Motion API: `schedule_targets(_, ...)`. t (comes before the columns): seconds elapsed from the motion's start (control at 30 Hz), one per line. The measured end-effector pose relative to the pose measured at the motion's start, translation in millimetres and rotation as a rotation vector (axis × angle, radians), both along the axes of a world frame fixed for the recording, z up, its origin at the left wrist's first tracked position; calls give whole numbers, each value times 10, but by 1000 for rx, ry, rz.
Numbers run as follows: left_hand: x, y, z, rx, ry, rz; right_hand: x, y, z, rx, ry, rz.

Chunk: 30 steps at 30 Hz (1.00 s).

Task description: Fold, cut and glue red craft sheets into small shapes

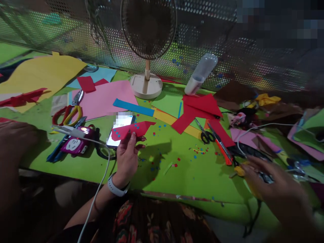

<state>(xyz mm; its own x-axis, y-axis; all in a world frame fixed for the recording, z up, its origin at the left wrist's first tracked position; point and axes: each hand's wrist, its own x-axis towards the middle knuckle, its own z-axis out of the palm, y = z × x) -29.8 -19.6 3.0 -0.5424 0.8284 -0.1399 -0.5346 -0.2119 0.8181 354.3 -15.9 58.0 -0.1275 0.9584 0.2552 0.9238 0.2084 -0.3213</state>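
My left hand [128,158], with a white band on its wrist, pinches a piece of red paper [134,131] that carries small blue dots. The paper is held up in front of a lit phone [115,138] and covers part of its screen. Toward the right edge of the table, my right hand [270,182] is closed around a tool with yellow handles [253,187] and a silvery part. Motion blur and the fingers hide most of this tool. Black-handled scissors [208,136] and an orange cutter [223,151] lie beyond that hand.
A round fan [148,86] and a tilted clear bottle [201,73] stand by the mesh panel. Coloured paper sheets, red-and-yellow scissors [68,114], a purple socket block [76,143] and scattered paper bits lie around. A white cable [102,179] crosses my left forearm. Another person's hand [17,141] rests at left.
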Motion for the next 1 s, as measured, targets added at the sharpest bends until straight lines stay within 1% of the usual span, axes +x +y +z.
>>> schedule_targets(0.07,1,-9,6,-3,-5,-6,-451,232,-14,20,75,107)
schedule_targets(0.13,-6,-16,12,-14,-10,-2,-939,494,-110,-32,137,255)
schedule_targets(0.2,-19,-20,18,-27,-16,16,-1384,723,-249,-115,171,369)
schedule_targets(0.27,-32,-21,23,-33,-24,37,-1730,886,-393,-196,170,436)
schedule_targets(0.33,-43,-20,25,-39,-33,50,-1958,981,-514,-241,148,449)
schedule_targets(0.4,-50,-20,24,-46,-46,57,-2080,1029,-599,-257,132,466)
schedule_targets(0.47,-55,-20,22,-48,-61,56,-2128,1050,-647,-252,132,487)
schedule_targets(0.67,-66,-11,35,-63,-64,84,-2229,1060,-654,-233,163,501)
schedule_targets(0.77,-64,-7,45,-80,-71,95,-2398,1087,-653,-214,197,552)
schedule_targets(0.87,-62,-4,46,-81,-81,93,-2602,1150,-693,-203,232,628)
schedule_targets(1.0,-67,-4,29,-68,-96,92,-2785,1255,-767,-194,152,674)
